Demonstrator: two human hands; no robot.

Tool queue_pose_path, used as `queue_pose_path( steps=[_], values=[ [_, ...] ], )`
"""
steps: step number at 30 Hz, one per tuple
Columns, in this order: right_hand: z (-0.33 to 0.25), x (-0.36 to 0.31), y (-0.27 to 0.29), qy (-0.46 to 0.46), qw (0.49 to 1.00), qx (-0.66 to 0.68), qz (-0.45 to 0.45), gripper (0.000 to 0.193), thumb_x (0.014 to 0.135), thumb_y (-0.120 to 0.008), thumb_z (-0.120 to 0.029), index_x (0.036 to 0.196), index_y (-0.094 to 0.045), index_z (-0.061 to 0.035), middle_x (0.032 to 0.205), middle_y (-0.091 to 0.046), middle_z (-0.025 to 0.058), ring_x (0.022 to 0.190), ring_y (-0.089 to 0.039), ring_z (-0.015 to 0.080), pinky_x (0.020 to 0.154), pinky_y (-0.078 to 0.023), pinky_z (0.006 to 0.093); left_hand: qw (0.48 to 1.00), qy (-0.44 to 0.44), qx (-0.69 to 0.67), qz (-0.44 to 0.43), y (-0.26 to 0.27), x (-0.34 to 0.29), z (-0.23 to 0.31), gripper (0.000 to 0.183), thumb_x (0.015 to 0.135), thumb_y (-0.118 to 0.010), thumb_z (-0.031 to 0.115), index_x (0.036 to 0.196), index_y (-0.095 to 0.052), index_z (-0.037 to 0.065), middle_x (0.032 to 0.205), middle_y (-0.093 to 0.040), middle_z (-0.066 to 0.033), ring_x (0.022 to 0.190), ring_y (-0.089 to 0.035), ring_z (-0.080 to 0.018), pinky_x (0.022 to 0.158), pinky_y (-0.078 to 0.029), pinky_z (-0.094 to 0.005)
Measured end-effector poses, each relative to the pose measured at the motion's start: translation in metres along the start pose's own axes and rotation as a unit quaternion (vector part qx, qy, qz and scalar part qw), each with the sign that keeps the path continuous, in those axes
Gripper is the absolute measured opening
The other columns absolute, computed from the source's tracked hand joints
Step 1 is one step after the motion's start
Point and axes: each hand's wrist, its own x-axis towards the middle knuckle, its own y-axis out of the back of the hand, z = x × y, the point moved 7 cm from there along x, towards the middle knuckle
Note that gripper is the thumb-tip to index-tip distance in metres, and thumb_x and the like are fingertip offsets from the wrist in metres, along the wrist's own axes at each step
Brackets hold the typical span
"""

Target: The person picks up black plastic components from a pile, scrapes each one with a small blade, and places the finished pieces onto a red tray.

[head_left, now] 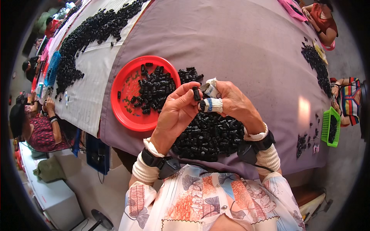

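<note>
My left hand point(175, 113) pinches a small black cylindrical plastic part point(196, 93) upright between thumb and fingertips. My right hand point(235, 98) is closed beside it, its thumb and a finger wrapped in white knitted covers with blue stripes. A thin greyish piece, perhaps a small blade, shows between those covered fingers close to the part; its kind is hard to tell. Below my hands lies a heap of similar black parts point(208, 134). To the left, a round red plastic basin point(148, 125) holds more black parts and small scraps.
A purple-grey cloth point(239, 38) covers the table. At upper left, black parts point(88, 34) spread over a white cloth point(92, 73), with a blue basket point(52, 68) alongside. Several people sit around the table. A green basket point(330, 127) and another pile point(318, 65) lie at right.
</note>
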Motion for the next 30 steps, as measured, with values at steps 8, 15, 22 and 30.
queue_pose_path(
  steps=[8, 15, 22, 30],
  values=[
    [0.001, 0.002, 0.000, -0.014, 1.000, 0.003, 0.010, 0.032, 0.072, -0.069, -0.030, 0.082, -0.053, -0.0027, 0.056, -0.049, 0.0010, 0.044, -0.047, 0.0080, 0.038, -0.038, 0.0236, 0.999, -0.002, -0.044, -0.017, 0.000, 0.003, -0.003, 0.021, 0.090, -0.051, 0.010, 0.108, -0.054, 0.000, 0.093, -0.061, -0.0082, 0.083, -0.059, -0.0124, 0.079, -0.048, -0.0270],
    [0.004, 0.000, 0.004, 0.012, 0.999, 0.023, 0.033, 0.030, 0.073, -0.069, -0.025, 0.085, -0.054, -0.0013, 0.056, -0.050, 0.0010, 0.044, -0.045, 0.0077, 0.038, -0.035, 0.0240, 0.998, -0.013, -0.029, 0.060, 0.002, 0.005, -0.001, 0.016, 0.088, -0.051, 0.008, 0.102, -0.056, 0.000, 0.088, -0.062, -0.0100, 0.077, -0.060, -0.0143, 0.074, -0.050, -0.0284],
    [-0.005, -0.005, 0.011, 0.052, 0.994, 0.057, 0.075, 0.016, 0.076, -0.065, -0.012, 0.085, -0.054, -0.0039, 0.061, -0.049, -0.0032, 0.047, -0.044, 0.0030, 0.039, -0.034, 0.0191, 0.999, -0.021, 0.018, 0.040, 0.003, 0.008, 0.000, 0.015, 0.087, -0.052, 0.008, 0.100, -0.057, 0.001, 0.081, -0.062, -0.0075, 0.072, -0.061, -0.0140, 0.069, -0.051, -0.0298],
    [0.002, -0.007, 0.011, 0.063, 0.993, 0.061, 0.080, 0.011, 0.078, -0.060, -0.008, 0.085, -0.055, -0.0023, 0.063, -0.051, -0.0019, 0.047, -0.044, 0.0037, 0.039, -0.033, 0.0192, 0.994, -0.012, 0.087, 0.071, 0.006, 0.009, -0.006, 0.018, 0.090, -0.052, 0.013, 0.103, -0.056, 0.001, 0.082, -0.062, -0.0051, 0.070, -0.059, -0.0111, 0.070, -0.050, -0.0287]
  ],
)
